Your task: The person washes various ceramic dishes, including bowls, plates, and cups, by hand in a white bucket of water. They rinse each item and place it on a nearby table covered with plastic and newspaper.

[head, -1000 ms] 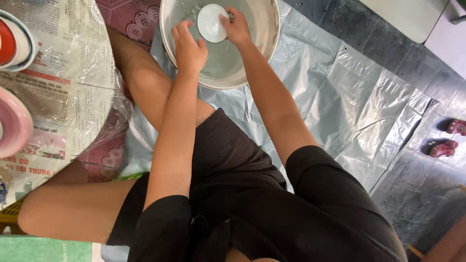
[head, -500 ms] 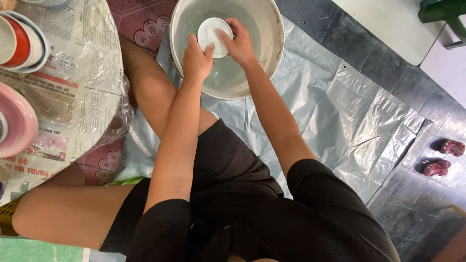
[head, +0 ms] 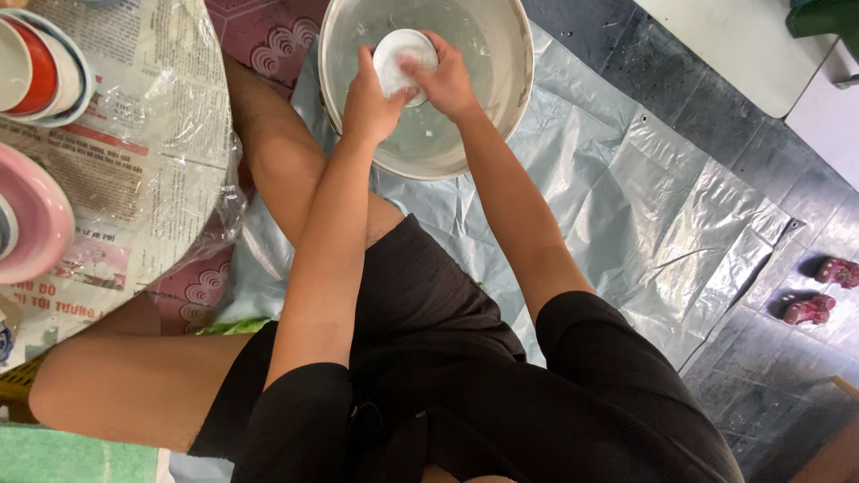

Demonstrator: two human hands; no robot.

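Hands (head: 371,103) grip small round white bowl (head: 403,61) inside basin (head: 510,85).

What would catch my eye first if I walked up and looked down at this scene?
Both hands, left hand and right hand, grip a small white bowl over a big metal basin at top centre. Silver plastic sheet covers the floor; stacked colourful dishes sit on newspaper at left.

Soft, even daylight filled the scene, brightest on the pale floor at the far right. The silver plastic sheet (head: 644,206) and the wet metal basin (head: 501,107) showed mild glare. Shadows were faint. Focus was sharp; the edges bent slightly.
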